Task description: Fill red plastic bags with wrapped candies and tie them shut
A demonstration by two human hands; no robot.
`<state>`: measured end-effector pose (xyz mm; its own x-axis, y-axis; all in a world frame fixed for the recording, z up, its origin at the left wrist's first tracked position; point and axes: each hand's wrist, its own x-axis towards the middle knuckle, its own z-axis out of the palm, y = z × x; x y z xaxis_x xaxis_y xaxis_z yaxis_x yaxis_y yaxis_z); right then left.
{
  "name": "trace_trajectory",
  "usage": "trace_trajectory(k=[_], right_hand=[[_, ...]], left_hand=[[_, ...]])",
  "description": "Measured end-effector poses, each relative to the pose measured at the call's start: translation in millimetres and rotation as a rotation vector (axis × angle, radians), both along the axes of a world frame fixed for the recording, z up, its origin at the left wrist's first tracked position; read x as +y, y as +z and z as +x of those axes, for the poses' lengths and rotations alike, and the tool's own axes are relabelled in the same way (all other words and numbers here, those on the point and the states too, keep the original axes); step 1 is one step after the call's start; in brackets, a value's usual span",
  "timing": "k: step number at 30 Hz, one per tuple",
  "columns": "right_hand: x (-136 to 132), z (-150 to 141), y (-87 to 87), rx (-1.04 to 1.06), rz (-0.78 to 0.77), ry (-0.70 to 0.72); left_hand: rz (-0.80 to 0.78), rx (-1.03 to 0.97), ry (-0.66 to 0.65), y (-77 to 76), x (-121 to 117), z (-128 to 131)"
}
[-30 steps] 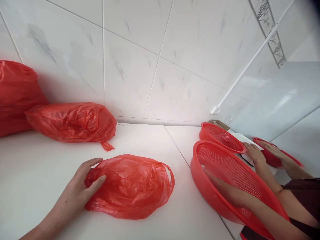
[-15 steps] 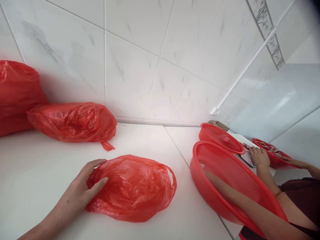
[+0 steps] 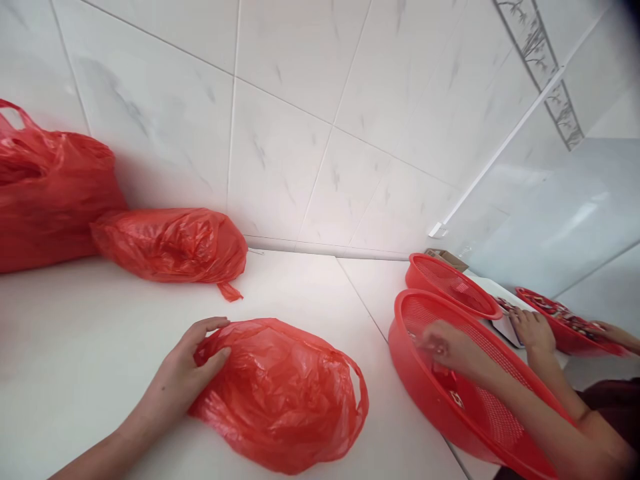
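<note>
An open red plastic bag (image 3: 285, 393) lies on the white table with its mouth facing up. My left hand (image 3: 195, 367) grips its left rim, thumb inside and fingers around the outside. My right hand (image 3: 447, 347) is inside the large red colander (image 3: 415, 373), raised above its bottom, with the fingers curled together. What those fingers hold is blurred and partly hidden. Beneath that hand, a small red-and-white wrapped piece (image 3: 456, 399) shows in the colander.
A full red bag (image 3: 55, 207) and a smaller bundled red bag (image 3: 175, 243) rest against the tiled wall. Beyond the large colander are a second red colander (image 3: 453, 287), a white scale (image 3: 505, 327), and a co-worker's hands (image 3: 535, 330) near a filled red basket (image 3: 565, 333).
My right hand has risen from deep inside the large colander into view, fingers now curled. My left hand stays on the bag's rim. The view has shifted slightly.
</note>
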<state>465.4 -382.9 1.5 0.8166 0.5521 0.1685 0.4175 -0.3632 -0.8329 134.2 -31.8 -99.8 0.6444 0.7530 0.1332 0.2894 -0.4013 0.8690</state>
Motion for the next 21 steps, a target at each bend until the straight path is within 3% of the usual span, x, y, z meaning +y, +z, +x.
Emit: trace_trajectory(k=[3,5,8,10,13,15,18,21], right_hand=[[28,-17,29.8,-0.190,-0.141,0.117],[51,-38,53.8,-0.422,-0.221,0.186],[95,-85,70.9,-0.479,-0.278,0.425],[125,-117,64.2,-0.415,-0.277,0.569],[163,-152,37.7,-0.372,-0.314,0.805],[180,-164,20.8,-0.397,-0.338,0.886],[189,-165,10.4,-0.371,-0.359,0.899],[178,-146,17.4,-0.304,-0.350,0.744]], left_hand=[[-0.069,-0.014,0.047,2.5,-9,3],[-0.077,-0.032,0.034,3.5,-14,5],[-0.044,-0.045,0.016,2.4,-17,5],[-0.011,-0.053,0.028,0.9,-16,4],[-0.007,-0.063,0.032,-0.1,-13,2],[-0.020,-0.074,0.018,0.8,-12,2],[-0.027,-0.083,0.004,2.9,-12,3],[0.000,-0.085,0.003,3.1,-11,5]])
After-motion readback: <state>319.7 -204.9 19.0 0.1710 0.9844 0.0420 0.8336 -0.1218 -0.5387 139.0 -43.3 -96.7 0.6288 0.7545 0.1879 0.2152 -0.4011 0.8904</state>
